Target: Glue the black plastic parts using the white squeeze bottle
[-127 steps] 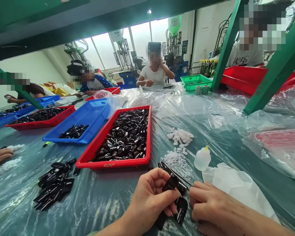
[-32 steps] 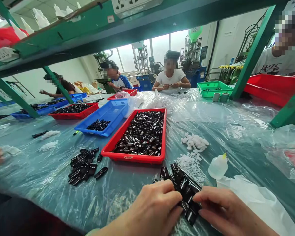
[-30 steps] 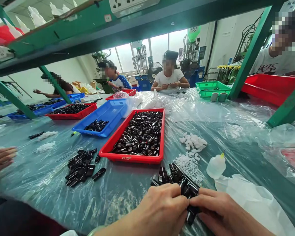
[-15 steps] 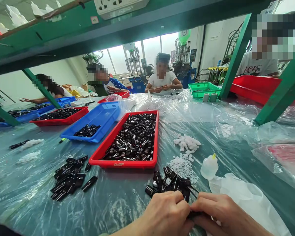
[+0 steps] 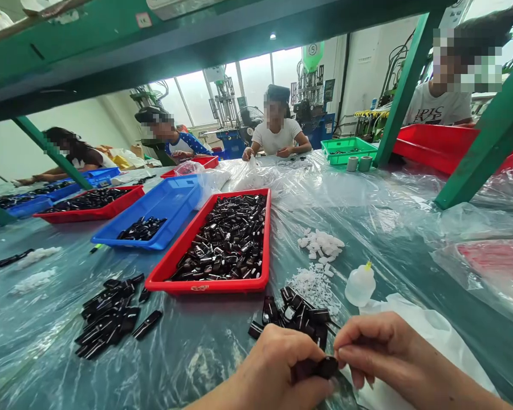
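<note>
Between my left hand (image 5: pixel 277 364) and my right hand (image 5: pixel 380 347), a small glossy black plastic piece (image 5: pixel 314 368) is pinched in the fingertips of both. Just beyond them lies a loose heap of similar black pieces (image 5: pixel 297 316), not touching my hands. Crushed white plastic bits (image 5: pixel 312 287) sit behind that heap, beside a small translucent squeeze bottle (image 5: pixel 359 286). A red tray (image 5: pixel 205 286) full of black pieces stands farther ahead, and another loose group of black pieces (image 5: pixel 109 318) lies to the left.
Clear plastic sheeting (image 5: pixel 367 199) covers the table. A blue tray (image 5: pixel 132 245) and further red and blue trays stand left, a green crate (image 5: pixel 348 160) ahead. Several co-workers sit around the table. Green shelf posts (image 5: pixel 404 91) rise at right; a white bag (image 5: pixel 427 336) lies under my right hand.
My hands have come off the heap and now pinch one black piece, held nearer me. The heap looks looser. The view has swung slightly, and the other person's hand at the left edge is gone.
</note>
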`<state>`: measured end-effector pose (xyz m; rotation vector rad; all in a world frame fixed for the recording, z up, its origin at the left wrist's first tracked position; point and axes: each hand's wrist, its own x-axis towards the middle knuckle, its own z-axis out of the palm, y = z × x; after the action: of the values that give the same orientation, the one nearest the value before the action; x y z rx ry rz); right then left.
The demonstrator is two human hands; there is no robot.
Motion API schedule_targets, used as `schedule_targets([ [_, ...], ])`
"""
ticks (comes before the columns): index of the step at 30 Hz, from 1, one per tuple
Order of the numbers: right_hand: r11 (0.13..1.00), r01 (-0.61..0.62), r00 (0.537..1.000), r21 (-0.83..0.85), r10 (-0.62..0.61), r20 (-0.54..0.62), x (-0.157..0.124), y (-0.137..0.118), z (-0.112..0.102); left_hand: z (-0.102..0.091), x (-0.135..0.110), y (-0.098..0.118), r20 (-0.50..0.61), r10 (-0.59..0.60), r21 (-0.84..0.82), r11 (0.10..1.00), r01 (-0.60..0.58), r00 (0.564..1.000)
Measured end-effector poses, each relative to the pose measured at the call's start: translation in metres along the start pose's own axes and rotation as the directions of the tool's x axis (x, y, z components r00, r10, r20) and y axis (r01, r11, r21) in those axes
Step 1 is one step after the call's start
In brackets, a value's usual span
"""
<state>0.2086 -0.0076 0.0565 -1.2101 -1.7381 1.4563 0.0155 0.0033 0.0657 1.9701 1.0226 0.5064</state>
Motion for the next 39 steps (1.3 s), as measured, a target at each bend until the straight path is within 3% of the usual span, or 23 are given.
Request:
schedule_targets([
  [2,0.980,0.116,0.993,-0.159,-0.118,-0.004,0.001,0.001,0.001,-0.004,-0.001,0.004,-0.046,-0.084,0.001,0.996,0.084,0.995],
  [4,0.894,0.254,0.967,-0.370,-0.245,0.070,0.001,0.001,0.004,-0.007,-0.001,0.008,-0.073,-0.152,-0.020,0.988,0.151,0.986],
  [8,0.740,0.362,0.930,-0.567,-0.326,0.168,0.000,0.001,0.011,-0.008,-0.001,0.008,-0.036,-0.212,-0.182,0.962,0.202,0.977],
  [11,0.734,0.351,0.924,-0.581,-0.371,0.090,-0.002,0.001,0.008,-0.006,0.001,0.006,-0.013,-0.247,-0.318,0.920,0.231,0.969],
  [13,0.743,0.341,0.900,-0.575,-0.435,-0.028,-0.005,0.001,0.002,-0.005,0.002,0.005,0.001,-0.279,-0.398,0.881,0.257,0.960],
  [14,0.755,0.313,0.870,-0.577,-0.471,-0.145,-0.006,0.002,-0.002,-0.005,0.002,0.005,0.006,-0.296,-0.432,0.861,0.269,0.955],
  [15,0.773,0.265,0.810,-0.577,-0.503,-0.302,-0.007,0.002,-0.007,-0.005,0.002,0.005,0.007,-0.312,-0.461,0.842,0.280,0.950],
  [18,0.862,0.092,0.506,-0.498,-0.472,-0.722,-0.003,0.008,-0.022,-0.005,0.003,0.004,0.006,-0.347,-0.515,0.803,0.301,0.938],
  [19,0.888,0.061,0.454,-0.455,-0.431,-0.780,0.000,0.012,-0.026,-0.005,0.003,0.004,0.007,-0.352,-0.521,0.798,0.304,0.936],
  [21,0.924,0.012,0.556,-0.382,-0.323,-0.765,0.008,0.020,-0.031,-0.004,0.003,0.004,0.008,-0.352,-0.527,0.794,0.303,0.936],
  [23,0.946,-0.035,0.718,-0.323,-0.201,-0.666,0.015,0.028,-0.032,-0.004,0.003,0.004,0.014,-0.350,-0.532,0.790,0.303,0.937],
  [24,0.951,-0.046,0.775,-0.307,-0.160,-0.611,0.018,0.031,-0.031,-0.003,0.003,0.004,0.017,-0.349,-0.532,0.790,0.304,0.937],
  [25,0.952,-0.053,0.819,-0.301,-0.131,-0.558,0.020,0.034,-0.030,-0.003,0.002,0.005,0.020,-0.351,-0.531,0.790,0.307,0.936],
  [27,0.950,-0.042,0.855,-0.310,-0.127,-0.503,0.022,0.034,-0.027,-0.003,0.002,0.005,0.031,-0.360,-0.521,0.791,0.322,0.933],
  [30,0.933,0.006,0.849,-0.360,-0.195,-0.490,0.019,0.030,-0.025,-0.003,0.002,0.004,0.051,-0.374,-0.504,0.791,0.347,0.926],
  [32,0.866,0.103,0.807,-0.489,-0.361,-0.468,0.016,0.026,-0.024,-0.001,0.002,0.001,0.064,-0.368,-0.510,0.787,0.347,0.928],
  [34,0.715,0.196,0.722,-0.671,-0.568,-0.395,0.013,0.023,-0.023,0.001,0.002,-0.003,0.072,-0.339,-0.538,0.779,0.323,0.938],
  [36,0.553,0.213,0.650,-0.805,-0.696,-0.306,0.010,0.023,-0.023,0.003,0.003,-0.007,0.082,-0.305,-0.575,0.764,0.295,0.949],
  [39,0.409,0.189,0.622,-0.893,-0.753,-0.213,0.008,0.023,-0.023,0.003,0.003,-0.008,0.124,-0.271,-0.618,0.731,0.288,0.954],
])
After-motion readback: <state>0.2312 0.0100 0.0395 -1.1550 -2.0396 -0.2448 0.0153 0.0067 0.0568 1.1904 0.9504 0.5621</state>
